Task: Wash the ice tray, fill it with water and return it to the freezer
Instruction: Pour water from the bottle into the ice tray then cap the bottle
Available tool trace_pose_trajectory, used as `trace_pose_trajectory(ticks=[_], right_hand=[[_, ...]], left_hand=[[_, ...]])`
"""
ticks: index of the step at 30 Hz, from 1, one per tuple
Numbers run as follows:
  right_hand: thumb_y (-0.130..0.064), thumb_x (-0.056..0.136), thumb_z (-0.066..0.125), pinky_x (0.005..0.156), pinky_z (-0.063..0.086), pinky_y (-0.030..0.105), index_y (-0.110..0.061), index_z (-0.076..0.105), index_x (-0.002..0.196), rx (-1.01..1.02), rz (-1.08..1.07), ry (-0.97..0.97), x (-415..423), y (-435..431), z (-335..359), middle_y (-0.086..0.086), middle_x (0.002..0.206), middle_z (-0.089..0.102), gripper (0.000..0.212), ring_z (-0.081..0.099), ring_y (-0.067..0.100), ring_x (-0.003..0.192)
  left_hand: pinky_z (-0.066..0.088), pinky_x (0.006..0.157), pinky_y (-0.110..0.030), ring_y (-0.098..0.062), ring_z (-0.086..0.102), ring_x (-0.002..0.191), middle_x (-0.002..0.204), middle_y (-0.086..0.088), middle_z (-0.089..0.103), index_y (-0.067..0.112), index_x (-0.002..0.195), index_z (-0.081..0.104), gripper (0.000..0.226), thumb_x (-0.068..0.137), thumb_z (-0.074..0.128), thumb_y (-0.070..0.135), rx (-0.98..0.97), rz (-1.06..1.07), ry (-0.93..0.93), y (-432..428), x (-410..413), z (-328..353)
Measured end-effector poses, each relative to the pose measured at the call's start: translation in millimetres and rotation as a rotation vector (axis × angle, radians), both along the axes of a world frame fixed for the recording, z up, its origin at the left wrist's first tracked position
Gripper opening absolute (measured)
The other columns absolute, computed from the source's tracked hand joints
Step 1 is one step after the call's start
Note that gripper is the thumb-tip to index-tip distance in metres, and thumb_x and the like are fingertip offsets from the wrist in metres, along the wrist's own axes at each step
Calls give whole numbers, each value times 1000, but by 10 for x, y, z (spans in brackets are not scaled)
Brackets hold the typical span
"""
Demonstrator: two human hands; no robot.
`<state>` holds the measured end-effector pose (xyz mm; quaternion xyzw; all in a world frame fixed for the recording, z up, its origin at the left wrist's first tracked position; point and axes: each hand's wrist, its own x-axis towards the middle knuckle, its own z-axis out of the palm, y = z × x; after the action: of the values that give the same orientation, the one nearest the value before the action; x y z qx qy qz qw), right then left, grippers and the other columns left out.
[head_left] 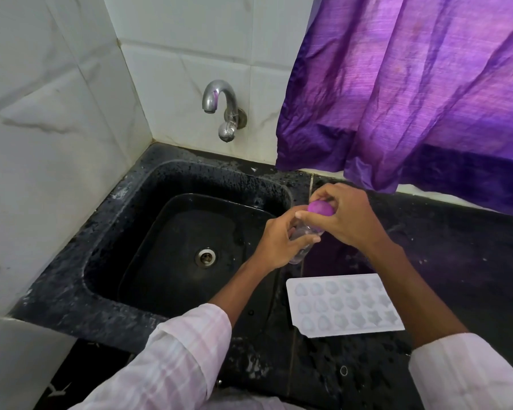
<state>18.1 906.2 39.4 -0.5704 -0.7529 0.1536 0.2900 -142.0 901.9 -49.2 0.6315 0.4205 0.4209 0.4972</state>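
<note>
filling step, prob: left hand (279, 247) grips clear bottle (304, 235), right hand (347, 217) curled round its purple cap (320, 208); ice tray (344, 304) lies flat on counter (456, 261) beside sink (125, 232); next: uncap, pour steadily into cells w/o spilling

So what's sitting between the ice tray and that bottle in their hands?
Nothing: the head view shows only bare, wet black counter between the ice tray and the bottle.
</note>
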Motion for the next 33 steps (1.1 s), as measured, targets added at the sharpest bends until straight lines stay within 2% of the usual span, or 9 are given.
trace_pose_trajectory(ticks=[4,7,9,11,17,22,26,30,33], right_hand=[[-71,67,69,92,46,27,-26,65,117,-136,107,-64,24,-35,57,-9,117,60,67,57,10,106],[-37,80,78,108,42,31,-27,59,135,-275,311,19,169,-33,152,-13,141,52,59,48,5,130],[-7,83,77,105,49,32,-25,64,129,-276,321,35,221,11,159,-9,139,57,51,53,8,128],[-1,78,79,94,55,30,-23,69,122,-211,270,22,204,47,140,-6,128,64,50,62,9,115],[-33,68,88,75,54,23,-26,67,114,-85,105,-28,105,25,91,-8,105,65,51,62,5,84],[-22,80,81,106,42,27,-21,59,135,-140,335,-108,155,64,119,-5,134,55,59,51,9,123],[-12,75,84,92,55,28,-17,68,124,-88,276,-43,126,75,55,-9,119,63,51,62,9,107],[-48,67,86,70,49,10,-16,71,105,53,117,-14,89,20,-8,-5,96,70,52,65,7,80],[-58,60,86,61,45,12,-16,64,94,115,-28,25,-3,-14,-135,-6,86,63,58,57,6,72]], left_hand=[[52,92,-19,0,66,107,116,2,71,10,134,56,58,82,81,11,10,-1,7,19,4,11],[50,96,-18,0,64,113,121,4,69,9,137,54,59,83,79,11,0,0,-11,39,-25,5],[48,95,-13,5,63,111,120,6,68,10,137,53,62,82,80,10,-11,1,-9,45,-38,2],[48,95,-14,3,64,111,120,5,69,10,137,53,62,82,81,10,-13,0,-6,49,-37,3],[47,97,-15,0,64,114,122,3,69,9,138,53,61,83,80,11,-10,-6,-5,52,-44,25],[45,97,-12,3,62,115,123,4,67,7,138,52,62,83,80,10,-1,-30,9,70,-54,33],[46,94,-11,6,62,112,120,8,67,9,138,52,60,84,78,10,10,-27,20,68,-54,33],[53,99,-28,-5,65,114,123,3,69,15,140,52,62,84,80,18,21,-23,15,38,-33,22],[54,98,-30,-7,67,111,121,3,70,17,142,50,66,84,80,22,38,-12,23,29,-38,16]])
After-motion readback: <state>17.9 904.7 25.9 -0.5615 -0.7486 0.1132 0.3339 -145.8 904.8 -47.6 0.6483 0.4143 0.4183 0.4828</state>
